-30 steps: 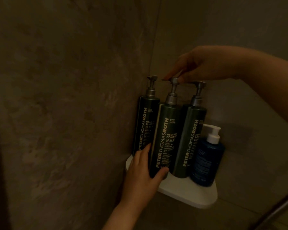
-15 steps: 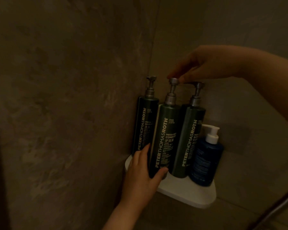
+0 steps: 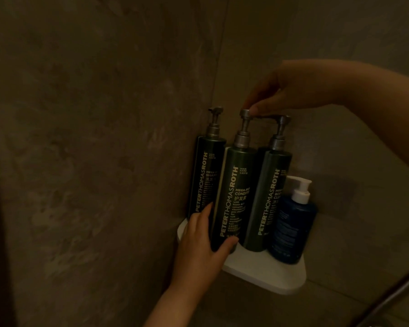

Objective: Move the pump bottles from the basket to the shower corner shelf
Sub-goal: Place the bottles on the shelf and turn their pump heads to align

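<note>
Middle bottle (image 3: 233,199) is steadied on the shelf (image 3: 269,276): base gripped by left hand (image 3: 198,249), pump pinched by right hand (image 3: 291,90). Release seems due next.

Your view very dim, brownish cast overall, grainy. Cannot tell where light comes from. Brightest patch is the white shelf (image 3: 269,277) just below and right of your left hand (image 3: 198,246). White pump (image 3: 300,190) below your right hand (image 3: 281,90) also stands out. Wall (image 3: 80,161) left of both hands faintly lit, mottled. Soft shadow on wall under your right forearm. Large lettering on middle bottle (image 3: 232,197) between your hands readable, small print smeared. Black band far left of hands.
</note>
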Demonstrator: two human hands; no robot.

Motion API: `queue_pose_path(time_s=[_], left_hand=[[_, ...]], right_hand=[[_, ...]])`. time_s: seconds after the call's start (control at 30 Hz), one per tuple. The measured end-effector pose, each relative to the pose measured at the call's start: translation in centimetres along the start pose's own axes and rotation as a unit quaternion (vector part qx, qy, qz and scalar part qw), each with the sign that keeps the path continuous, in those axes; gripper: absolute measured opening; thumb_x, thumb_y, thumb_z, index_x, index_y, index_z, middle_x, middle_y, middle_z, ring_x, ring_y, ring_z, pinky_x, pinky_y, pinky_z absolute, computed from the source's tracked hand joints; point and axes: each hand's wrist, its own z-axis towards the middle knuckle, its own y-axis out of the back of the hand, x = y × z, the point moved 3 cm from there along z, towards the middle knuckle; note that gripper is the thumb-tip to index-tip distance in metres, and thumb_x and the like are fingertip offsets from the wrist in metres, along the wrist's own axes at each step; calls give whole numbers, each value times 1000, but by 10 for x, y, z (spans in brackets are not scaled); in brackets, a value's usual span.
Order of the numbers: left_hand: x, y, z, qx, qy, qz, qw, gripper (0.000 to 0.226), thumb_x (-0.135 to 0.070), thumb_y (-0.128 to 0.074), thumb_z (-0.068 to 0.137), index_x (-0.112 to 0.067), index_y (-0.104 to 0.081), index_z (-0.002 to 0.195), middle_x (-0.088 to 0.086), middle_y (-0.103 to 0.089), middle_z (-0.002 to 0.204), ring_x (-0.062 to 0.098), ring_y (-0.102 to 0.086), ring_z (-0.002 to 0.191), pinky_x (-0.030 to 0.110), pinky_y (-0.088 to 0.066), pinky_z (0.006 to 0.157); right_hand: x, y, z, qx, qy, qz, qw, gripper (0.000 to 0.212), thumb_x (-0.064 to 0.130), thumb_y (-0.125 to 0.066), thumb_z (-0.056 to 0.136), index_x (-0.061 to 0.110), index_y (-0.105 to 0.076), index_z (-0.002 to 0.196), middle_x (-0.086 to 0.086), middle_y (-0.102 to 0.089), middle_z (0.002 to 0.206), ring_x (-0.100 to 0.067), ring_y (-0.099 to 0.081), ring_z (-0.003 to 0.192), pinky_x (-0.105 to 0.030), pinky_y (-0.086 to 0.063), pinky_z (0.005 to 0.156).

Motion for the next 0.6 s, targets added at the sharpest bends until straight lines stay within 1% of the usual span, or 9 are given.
queue_pose_path(time_s=[0.07, 0.13, 0.2, 0.3, 0.37, 0.47, 0.5, 0.53, 0.6], left_hand=[[0, 0, 0, -2, -2, 4, 1000, 80, -52, -64, 79, -37, -22, 145, -19, -35, 132, -1, -39, 120, 23, -38, 96], [-1, 0, 0, 2, -1, 3, 1000, 80, -54, -63, 79, -39, -20, 145, -21, -34, 130, -2, -38, 120, 22, -38, 96], [-1, -1, 0, 2, 1, 0, 1000, 80, -55, -62, 78, -40, -19, 145, -23, -33, 128, -1, -38, 119, 24, -39, 97], [-2, 0, -1, 0, 1, 0, 1000, 81, -55, -63, 78, -39, -20, 144, -22, -34, 128, 0, -39, 119, 27, -41, 99], [-2, 0, -1, 1, 3, -3, 1000, 81, -56, -63, 77, -38, -21, 145, -20, -34, 132, 0, -39, 121, 29, -41, 100], [-3, 0, -1, 2, 2, -3, 1000, 82, -54, -63, 78, -35, -21, 146, -18, -35, 134, 1, -38, 122, 29, -40, 100], [-3, 0, -1, 1, 3, -3, 1000, 82, -53, -64, 78, -35, -21, 146, -17, -35, 134, 1, -38, 122, 29, -40, 100], [-3, 0, -1, 1, 3, -3, 1000, 82, -52, -64, 79, -34, -21, 146, -17, -35, 134, 1, -38, 122, 28, -40, 100], [-3, 0, 0, 0, 2, -1, 1000, 82, -53, -64, 78, -35, -21, 146, -18, -35, 133, 0, -38, 121, 26, -39, 98]], right_hand=[[1, 0, -3, -2, 10, 17, 1000, 24, 52, -54, 82, 47, -64, 104, 30, -60, 91, 13, -51, 87, -14, -32, 72], [3, 1, -6, -4, 18, 47, 999, 22, 45, -57, 83, 45, -65, 103, 28, -64, 92, 13, -57, 87, -15, -35, 74], [4, 0, -8, -1, 21, 69, 997, 22, 40, -61, 81, 42, -67, 102, 26, -67, 91, 14, -59, 85, -16, -37, 74], [6, 0, -6, -3, 9, 60, 998, 21, 42, -63, 80, 41, -68, 101, 22, -68, 90, 11, -60, 83, -17, -40, 75], [7, 0, -4, -8, -2, 44, 999, 21, 46, -64, 79, 39, -69, 98, 18, -69, 88, 6, -61, 84, -21, -43, 77], [8, -1, 1, -17, -25, 35, 999, 28, 51, -64, 76, 31, -71, 94, 7, -71, 86, -8, -65, 81, -30, -49, 81], [9, -1, 2, -18, -31, 40, 999, 29, 51, -64, 76, 29, -71, 93, 4, -72, 85, -11, -66, 80, -32, -51, 81], [9, -2, 3, -20, -33, 44, 998, 29, 51, -64, 76, 27, -71, 92, 3, -72, 85, -11, -66, 78, -30, -51, 79], [10, -2, 3, -28, -35, 50, 998, 27, 49, -64, 77, 27, -71, 92, 5, -72, 83, -6, -66, 71, -20, -50, 68]])
